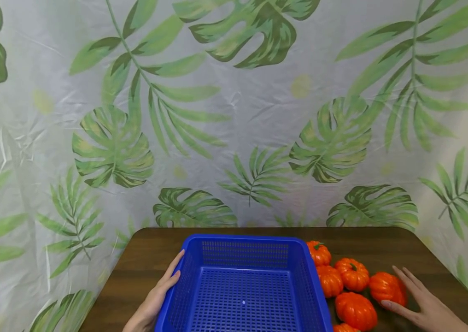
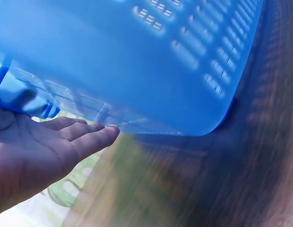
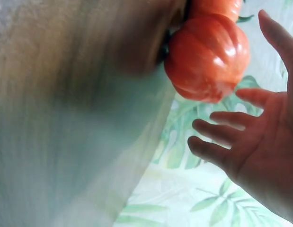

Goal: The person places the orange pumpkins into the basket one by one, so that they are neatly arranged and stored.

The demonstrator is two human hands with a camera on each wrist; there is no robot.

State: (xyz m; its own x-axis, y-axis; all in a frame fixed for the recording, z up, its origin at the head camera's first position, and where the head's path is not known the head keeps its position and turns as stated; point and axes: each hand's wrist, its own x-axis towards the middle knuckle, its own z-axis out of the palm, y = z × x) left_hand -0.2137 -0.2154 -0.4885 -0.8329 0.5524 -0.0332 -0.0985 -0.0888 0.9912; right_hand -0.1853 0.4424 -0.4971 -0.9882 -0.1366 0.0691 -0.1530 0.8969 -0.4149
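A blue plastic basket point(image 1: 242, 239) with perforated walls and floor stands on the table, nothing lying in it. Along its left side is my left hand point(image 1: 156, 299), fingers extended against the outer wall and thumb near the rim. The left wrist view has that hand's straight fingers point(image 2: 96, 142) beside the blue wall. To the basket's right lie several orange toy pumpkins point(image 1: 352, 274). My right hand point(image 1: 426, 304) is spread beside the rightmost pumpkin point(image 1: 387, 289), thumb and fingers apart around its right side. In the right wrist view its fingers point(image 3: 217, 132) stretch toward that ribbed pumpkin point(image 3: 208, 56).
The dark wooden table point(image 1: 143, 258) has rounded far corners. Behind it hangs a pale curtain point(image 1: 234, 115) printed with green leaves. Another pumpkin point(image 1: 346, 328) is cut off by the head view's lower edge, next to the basket.
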